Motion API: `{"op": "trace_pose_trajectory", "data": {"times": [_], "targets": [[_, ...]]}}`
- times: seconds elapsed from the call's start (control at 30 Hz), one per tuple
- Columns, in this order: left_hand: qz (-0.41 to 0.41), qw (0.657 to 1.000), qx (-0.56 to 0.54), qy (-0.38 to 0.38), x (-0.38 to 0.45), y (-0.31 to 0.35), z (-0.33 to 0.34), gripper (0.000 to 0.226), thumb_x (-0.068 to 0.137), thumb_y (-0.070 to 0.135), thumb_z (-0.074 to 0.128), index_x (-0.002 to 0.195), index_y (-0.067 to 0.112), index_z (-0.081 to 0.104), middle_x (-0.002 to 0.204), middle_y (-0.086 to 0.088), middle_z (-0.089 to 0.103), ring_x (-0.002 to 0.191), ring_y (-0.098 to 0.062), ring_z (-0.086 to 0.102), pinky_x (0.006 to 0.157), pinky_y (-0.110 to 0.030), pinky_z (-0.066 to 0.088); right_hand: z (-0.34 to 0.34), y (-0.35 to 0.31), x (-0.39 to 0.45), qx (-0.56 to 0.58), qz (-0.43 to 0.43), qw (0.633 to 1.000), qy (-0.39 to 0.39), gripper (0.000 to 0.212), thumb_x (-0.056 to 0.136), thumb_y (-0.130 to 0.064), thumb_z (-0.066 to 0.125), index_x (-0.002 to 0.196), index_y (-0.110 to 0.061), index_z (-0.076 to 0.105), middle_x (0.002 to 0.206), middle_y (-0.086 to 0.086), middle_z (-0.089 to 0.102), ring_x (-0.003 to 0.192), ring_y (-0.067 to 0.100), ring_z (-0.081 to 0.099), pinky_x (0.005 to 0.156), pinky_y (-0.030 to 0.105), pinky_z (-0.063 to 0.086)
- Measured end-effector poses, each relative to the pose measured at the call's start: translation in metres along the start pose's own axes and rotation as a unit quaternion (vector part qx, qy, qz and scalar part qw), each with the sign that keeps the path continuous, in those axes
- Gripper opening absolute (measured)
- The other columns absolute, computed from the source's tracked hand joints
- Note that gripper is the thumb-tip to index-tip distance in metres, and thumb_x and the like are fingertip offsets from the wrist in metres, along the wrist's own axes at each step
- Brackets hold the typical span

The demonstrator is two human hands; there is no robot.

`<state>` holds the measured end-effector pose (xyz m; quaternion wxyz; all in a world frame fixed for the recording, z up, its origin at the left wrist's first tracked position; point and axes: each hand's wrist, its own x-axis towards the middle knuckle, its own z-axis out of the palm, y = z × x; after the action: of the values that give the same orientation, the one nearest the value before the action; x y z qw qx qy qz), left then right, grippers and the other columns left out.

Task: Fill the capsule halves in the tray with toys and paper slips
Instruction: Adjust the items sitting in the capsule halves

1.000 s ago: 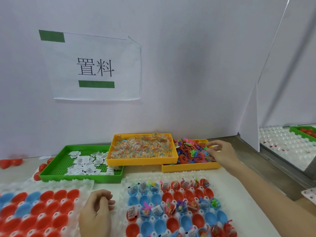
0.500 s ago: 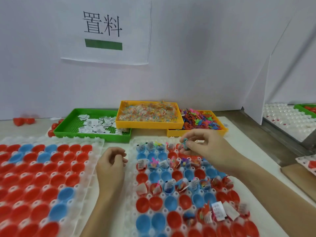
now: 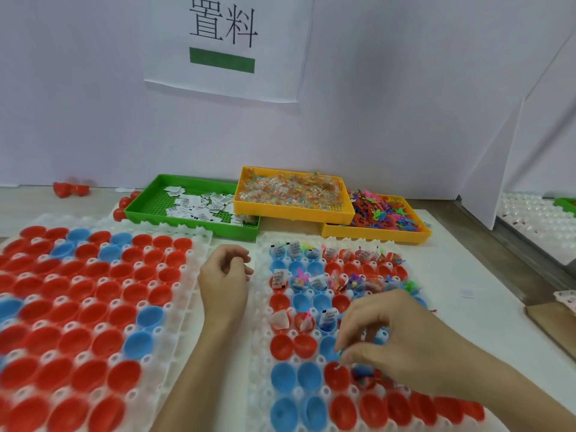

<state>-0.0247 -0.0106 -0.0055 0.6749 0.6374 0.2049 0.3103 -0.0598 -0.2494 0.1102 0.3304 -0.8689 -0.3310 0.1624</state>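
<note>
A clear tray (image 3: pixel 261 344) of red and blue capsule halves lies in front of me on the right; its far rows hold toys and paper slips, its near rows are bare. My right hand (image 3: pixel 402 341) hovers over the tray's middle, fingertips pinched on small colourful toys (image 3: pixel 338 353) above a red capsule half (image 3: pixel 336 376). My left hand (image 3: pixel 225 279) rests loosely curled on the gap between the two trays; I cannot see anything in it.
A second tray (image 3: pixel 199 263) of bare red and blue halves lies on the left. At the back stand a green tray (image 3: pixel 146 204) of paper slips, a yellow tray (image 3: pixel 293 213) of bagged toys and a lower yellow tray (image 3: pixel 377 236) of loose toys. Loose red halves (image 3: pixel 67 189) lie far left.
My right hand came back from the loose-toy tray and moved down toward me over the capsule tray with toys pinched in it. The view tilted down. My left hand stayed put.
</note>
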Motion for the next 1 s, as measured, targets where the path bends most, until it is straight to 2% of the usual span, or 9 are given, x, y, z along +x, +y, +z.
{"op": "trace_pose_trajectory", "data": {"times": [0.17, 0.27, 0.37, 0.5, 0.67, 0.83, 0.93, 1.0], "targets": [[0.011, 1.000, -0.003, -0.007, -0.002, 0.003, -0.003, 0.028, 0.074, 0.014, 0.042, 0.070, 0.030, 0.064, 0.072, 0.008, 0.066, 0.057, -0.007, 0.060, 0.058, -0.026, 0.048, 0.006, -0.003, 0.003, -0.079, -0.003, 0.996, -0.037, 0.008, 0.084, -0.029, 0.079, 0.081, -0.036, 0.076, 0.081, -0.022, 0.070, 0.078, -0.001, 0.066, 0.071, 0.013, 0.051], [0.010, 1.000, -0.007, -0.003, -0.002, 0.003, -0.003, 0.031, 0.080, 0.005, 0.043, 0.073, 0.026, 0.064, 0.072, 0.007, 0.066, 0.058, -0.008, 0.059, 0.060, -0.030, 0.049, 0.008, -0.005, 0.006, -0.166, -0.001, 0.985, -0.040, 0.005, 0.084, -0.039, 0.077, 0.087, -0.038, 0.074, 0.083, -0.024, 0.067, 0.086, -0.006, 0.062, 0.073, 0.015, 0.052], [0.010, 1.000, -0.011, -0.003, -0.002, 0.003, -0.003, 0.031, 0.082, 0.001, 0.043, 0.075, 0.022, 0.064, 0.072, 0.005, 0.066, 0.058, -0.008, 0.059, 0.061, -0.031, 0.049, 0.011, -0.007, 0.011, -0.227, -0.010, 0.973, -0.050, 0.015, 0.085, -0.046, 0.074, 0.096, -0.037, 0.072, 0.084, -0.024, 0.065, 0.088, -0.006, 0.058, 0.074, 0.018, 0.052], [0.012, 1.000, -0.011, -0.002, -0.002, 0.002, -0.003, 0.029, 0.079, 0.007, 0.043, 0.074, 0.025, 0.064, 0.072, 0.006, 0.066, 0.058, -0.008, 0.060, 0.060, -0.030, 0.049, 0.013, -0.009, 0.014, -0.240, -0.021, 0.969, -0.059, 0.021, 0.086, -0.047, 0.073, 0.103, -0.035, 0.071, 0.089, -0.023, 0.065, 0.085, -0.003, 0.058, 0.080, 0.024, 0.054], [0.003, 1.000, -0.011, -0.004, -0.001, 0.003, -0.003, 0.028, 0.074, 0.014, 0.042, 0.073, 0.029, 0.065, 0.073, 0.006, 0.066, 0.058, -0.008, 0.059, 0.060, -0.028, 0.049, 0.003, -0.003, 0.017, -0.237, -0.010, 0.970, -0.053, 0.018, 0.085, -0.047, 0.073, 0.101, -0.038, 0.071, 0.087, -0.026, 0.063, 0.086, -0.005, 0.057, 0.080, 0.023, 0.053], [0.003, 1.000, -0.010, -0.008, -0.002, 0.002, -0.002, 0.027, 0.072, 0.016, 0.041, 0.074, 0.029, 0.065, 0.074, 0.005, 0.066, 0.058, -0.007, 0.059, 0.060, -0.027, 0.048, -0.023, 0.014, 0.048, -0.184, 0.006, 0.983, 0.008, 0.002, 0.088, -0.036, 0.074, 0.088, -0.036, 0.076, 0.083, -0.024, 0.069, 0.084, -0.006, 0.062, 0.072, 0.018, 0.053], [0.007, 1.000, -0.003, -0.014, -0.001, 0.000, -0.002, 0.028, 0.071, 0.016, 0.041, 0.074, 0.030, 0.065, 0.074, 0.005, 0.067, 0.058, -0.006, 0.059, 0.060, -0.026, 0.047, -0.046, 0.033, 0.085, -0.169, 0.019, 0.982, 0.081, 0.008, 0.090, -0.031, 0.072, 0.087, -0.037, 0.075, 0.083, -0.022, 0.070, 0.079, -0.003, 0.063, 0.068, 0.015, 0.049], [0.012, 1.000, 0.006, -0.020, 0.000, -0.002, -0.002, 0.027, 0.071, 0.017, 0.042, 0.073, 0.029, 0.066, 0.074, 0.004, 0.067, 0.058, -0.006, 0.060, 0.060, -0.025, 0.047, -0.058, 0.047, 0.111, -0.156, 0.028, 0.979, 0.125, 0.009, 0.092, -0.028, 0.069, 0.092, -0.036, 0.073, 0.090, -0.019, 0.070, 0.079, -0.002, 0.063, 0.069, 0.013, 0.048]]}}
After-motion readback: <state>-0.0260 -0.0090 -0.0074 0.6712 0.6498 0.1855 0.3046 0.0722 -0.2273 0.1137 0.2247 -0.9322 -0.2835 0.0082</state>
